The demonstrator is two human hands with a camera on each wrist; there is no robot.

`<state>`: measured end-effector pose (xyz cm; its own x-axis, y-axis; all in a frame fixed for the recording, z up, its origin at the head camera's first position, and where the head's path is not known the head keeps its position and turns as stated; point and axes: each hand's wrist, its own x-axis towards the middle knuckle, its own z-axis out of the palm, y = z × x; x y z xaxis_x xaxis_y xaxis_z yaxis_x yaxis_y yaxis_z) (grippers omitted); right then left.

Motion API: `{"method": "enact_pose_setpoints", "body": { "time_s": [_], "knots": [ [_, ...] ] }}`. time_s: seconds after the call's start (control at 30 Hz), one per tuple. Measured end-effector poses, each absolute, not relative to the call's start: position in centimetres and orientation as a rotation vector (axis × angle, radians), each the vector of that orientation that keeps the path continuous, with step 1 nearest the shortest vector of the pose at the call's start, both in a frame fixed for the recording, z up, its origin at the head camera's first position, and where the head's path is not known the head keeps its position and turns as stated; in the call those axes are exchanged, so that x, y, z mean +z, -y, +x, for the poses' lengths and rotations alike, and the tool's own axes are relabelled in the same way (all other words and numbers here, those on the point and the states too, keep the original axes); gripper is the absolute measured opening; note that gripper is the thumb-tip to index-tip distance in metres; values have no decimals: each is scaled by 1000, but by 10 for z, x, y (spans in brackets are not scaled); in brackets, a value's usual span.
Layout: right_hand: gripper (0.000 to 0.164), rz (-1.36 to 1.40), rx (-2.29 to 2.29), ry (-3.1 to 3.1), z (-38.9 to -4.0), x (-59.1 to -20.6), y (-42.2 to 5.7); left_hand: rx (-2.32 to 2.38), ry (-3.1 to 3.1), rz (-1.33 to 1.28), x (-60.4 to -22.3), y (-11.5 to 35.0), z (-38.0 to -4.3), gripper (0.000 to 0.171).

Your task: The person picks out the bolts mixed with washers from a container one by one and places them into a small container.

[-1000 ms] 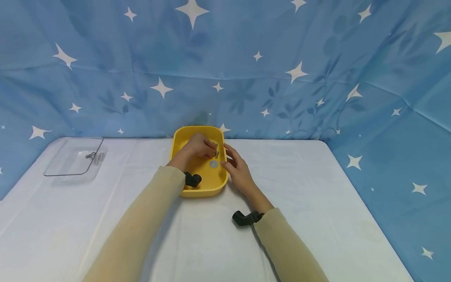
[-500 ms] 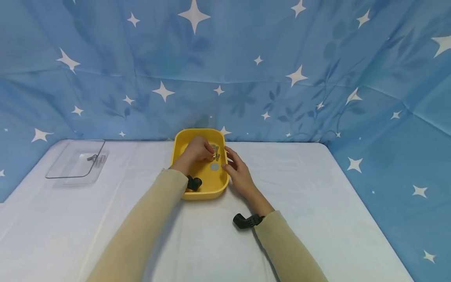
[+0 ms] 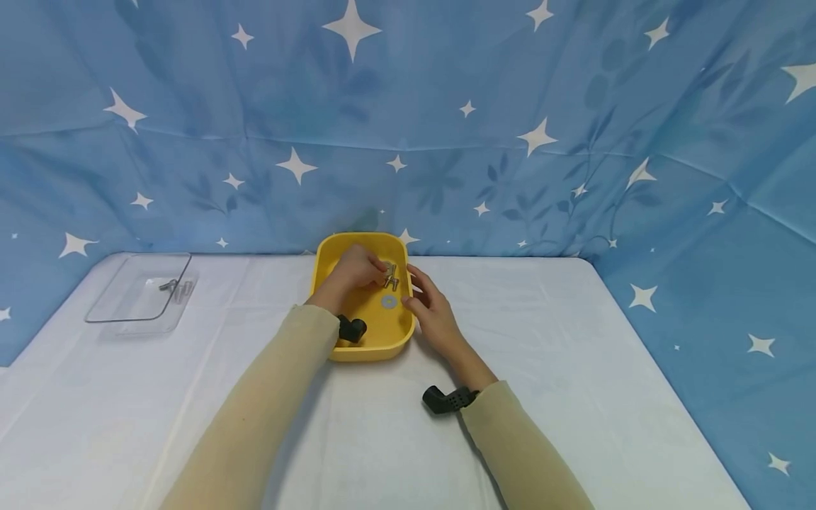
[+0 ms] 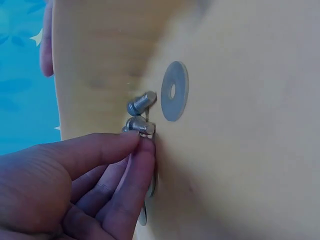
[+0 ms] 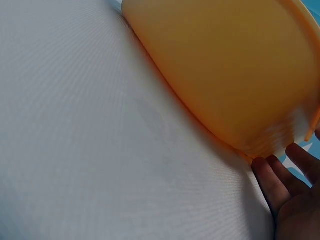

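Observation:
My left hand reaches into a yellow tray. In the left wrist view, the thumb and index finger of this hand pinch a small metal bolt. A second bolt lies close beside it, and a large flat washer rests on the tray floor. More flat metal pieces are partly hidden behind the fingers. My right hand holds the tray's right wall, thumb at the rim and fingers along the outside. The right wrist view shows those fingers against the tray's outer side.
A clear plastic box stands at the table's far left with several small metal pieces in it. White cloth covers the table. A blue star-patterned curtain hangs behind the table and along its right side.
My left fingertips have shifted slightly among the small metal parts, and the bolt at them shows more plainly. My right hand stays on the tray wall. The head view has tilted up slightly.

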<state>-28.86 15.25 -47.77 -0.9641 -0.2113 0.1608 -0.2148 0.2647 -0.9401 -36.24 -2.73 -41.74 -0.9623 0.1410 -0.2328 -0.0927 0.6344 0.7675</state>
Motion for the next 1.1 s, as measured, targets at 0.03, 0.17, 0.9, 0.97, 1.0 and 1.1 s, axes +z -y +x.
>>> {"method": "enact_pose_setpoints", "body": {
  "time_s": [0.03,0.17,0.9,0.97,1.0,1.1],
  "knots": [
    [61,421,1857,2495,-289,-478,-153,1234,-2578,37,-417,27,-363,27],
    [62,409,1862,2498,-289,-478,-155,1191,-2564,36,-417,23,-365,31],
    [61,404,1838,2523,-290,-478,-155,1115,-2582,114,-419,22,-368,23],
    [61,395,1839,2524,-289,-478,-155,1127,-2572,122,-419,23,-368,22],
    [61,396,1840,2523,-289,-478,-155,1124,-2572,130,-419,23,-368,22],
    [60,403,1849,2520,-289,-478,-154,1105,-2575,151,-419,24,-368,22]
  ]
}}
